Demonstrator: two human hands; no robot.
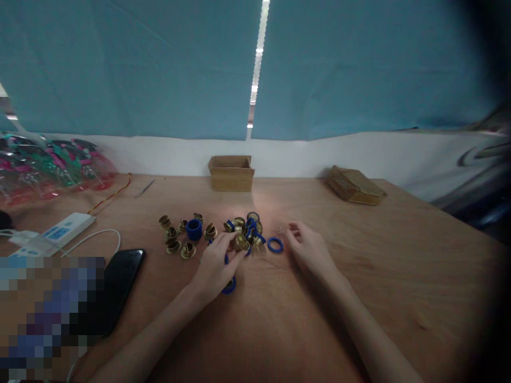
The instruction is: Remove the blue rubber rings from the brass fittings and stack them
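My left hand (221, 261) is closed on a brass-coloured round part (241, 242), held between thumb and fingers. Just behind it lies a pile of brass parts and blue rings (251, 226). Another blue ring (229, 285) shows beneath the left hand. My right hand (309, 247) rests on the wooden table with curled fingers, beside some thin, small wire-like pieces (281, 231); whether its fingertips hold one is too small to tell. A single blue ring (275, 245) lies between the hands. To the left, several brass parts (188, 250) stand around a stack of blue rings (194, 229).
An open cardboard box (231, 179) stands at the back, with a brown carton (355, 186) at the back right. On the left are a black phone (125, 271), a white power strip (67, 229), cables, tweezers (145, 189) and plastic-wrapped items (51, 167).
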